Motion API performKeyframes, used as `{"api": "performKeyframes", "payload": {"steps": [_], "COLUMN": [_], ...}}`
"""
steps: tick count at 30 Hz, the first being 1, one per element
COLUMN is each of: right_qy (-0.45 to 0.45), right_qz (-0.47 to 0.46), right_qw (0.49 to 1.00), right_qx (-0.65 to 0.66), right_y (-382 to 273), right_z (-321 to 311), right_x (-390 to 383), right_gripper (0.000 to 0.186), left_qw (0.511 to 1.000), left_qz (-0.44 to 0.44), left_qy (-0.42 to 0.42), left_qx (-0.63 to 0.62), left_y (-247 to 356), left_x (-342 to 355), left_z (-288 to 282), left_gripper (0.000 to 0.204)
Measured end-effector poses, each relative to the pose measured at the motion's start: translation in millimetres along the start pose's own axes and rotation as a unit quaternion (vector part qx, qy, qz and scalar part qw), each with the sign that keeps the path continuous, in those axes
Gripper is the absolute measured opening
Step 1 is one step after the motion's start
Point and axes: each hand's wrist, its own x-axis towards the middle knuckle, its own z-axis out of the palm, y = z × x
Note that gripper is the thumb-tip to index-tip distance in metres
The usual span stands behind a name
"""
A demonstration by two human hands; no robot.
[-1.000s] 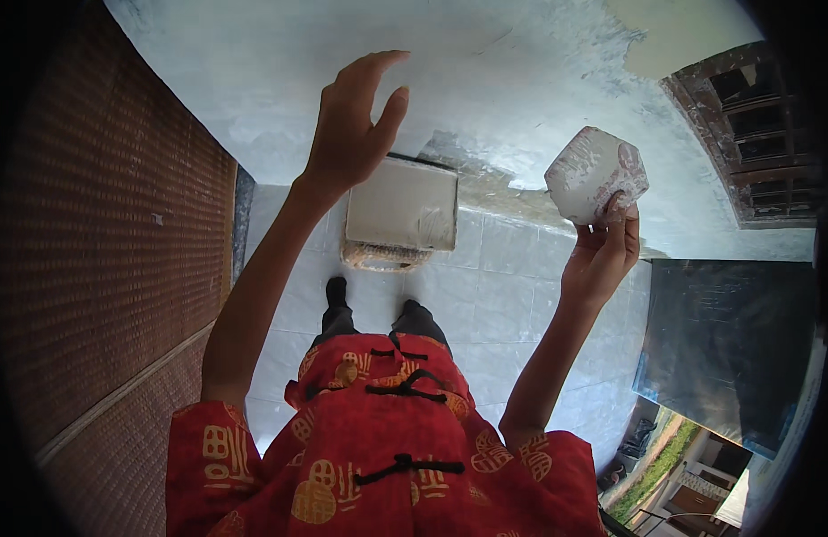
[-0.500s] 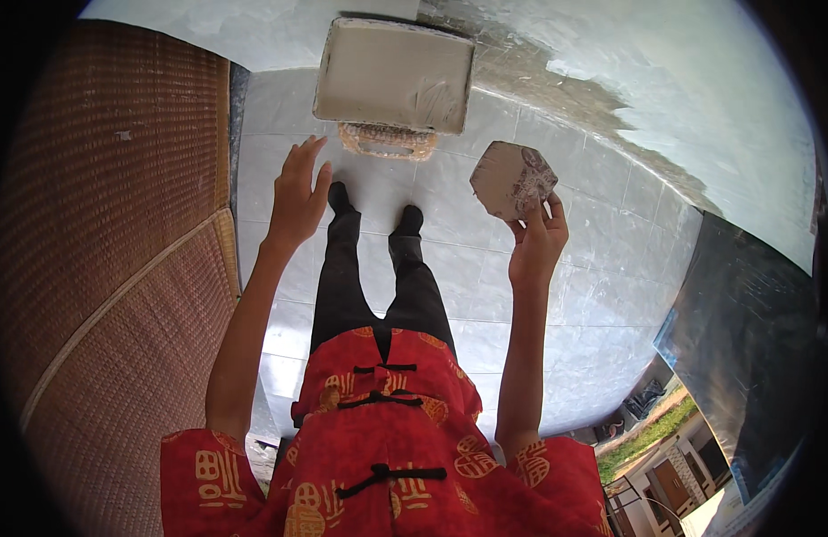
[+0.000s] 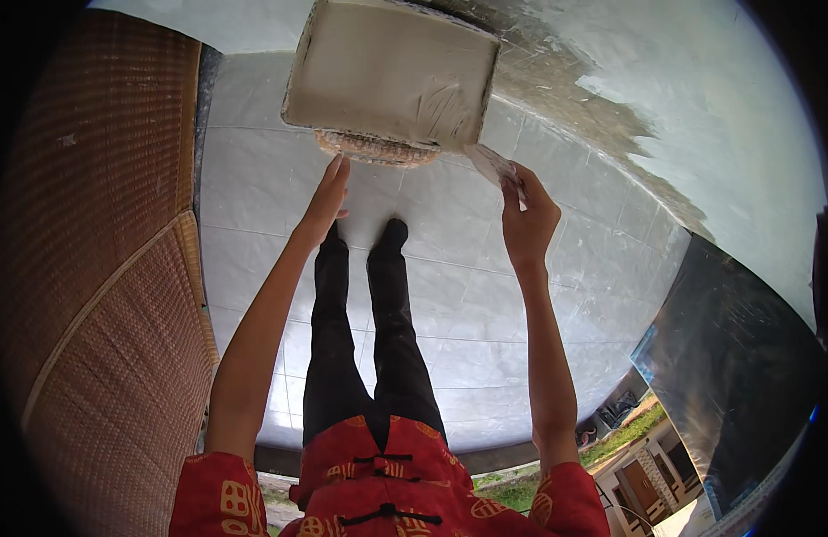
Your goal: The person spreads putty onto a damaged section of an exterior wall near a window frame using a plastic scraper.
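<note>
A dark-rimmed rectangular tray (image 3: 297, 115) holds a smooth layer of grey-beige paste, with ridged marks at its near right part. My right hand (image 3: 532, 215) grips a flat, paste-smeared hexagonal plate (image 3: 491, 166) between thumb and fingers. That plate is tilted nearly edge-on, its upper end at the tray's near right corner; whether they touch I cannot tell. My left hand (image 3: 327, 199) is open, fingers stretched out and thumb apart. Its fingertips reach the crusted orange-brown base (image 3: 378, 149) under the tray; contact is unclear.
Grey tiles (image 3: 450, 268) lie under my feet. Along the left stand brown woven mat panels (image 3: 118, 295). A pale wall (image 3: 700, 116) with a rough grey-brown lower band runs along the right. Dark sheeting (image 3: 745, 358) hangs at the lower right, near a view outdoors.
The hexagonal plate has turned from face-on to nearly edge-on and come to the tray's corner. My left hand has moved toward the tray's base. The tray appears larger in view.
</note>
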Motion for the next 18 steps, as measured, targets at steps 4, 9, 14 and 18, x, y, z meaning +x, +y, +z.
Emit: {"api": "performKeyframes", "payload": {"steps": [4, 9, 14, 18], "right_qy": [-0.048, -0.128, -0.158, -0.196], "right_qz": [-0.146, -0.283, -0.359, -0.377], "right_qw": [0.988, 0.949, 0.916, 0.899], "right_qx": [-0.026, -0.061, -0.083, -0.107], "right_y": [20.3, 45.5, 46.9, 44.3], "right_z": [43.3, 86.8, 107.7, 113.3], "right_x": [52.2, 102.8, 133.5, 145.8], "right_gripper": [0.021, 0.027, 0.033, 0.034], "left_qw": [0.994, 0.982, 0.979, 0.977], "left_qz": [0.038, 0.070, 0.069, 0.059], "left_qy": [-0.031, -0.019, 0.013, 0.030], "left_qx": [-0.095, -0.173, -0.192, -0.202], "left_y": [6.0, 8.3, 9.1, 10.5], "left_x": [39.5, 59.8, 63.9, 70.5], "left_z": [-5.7, -8.4, -5.7, 0.1], "left_gripper": [0.091, 0.089, 0.085, 0.079]}}
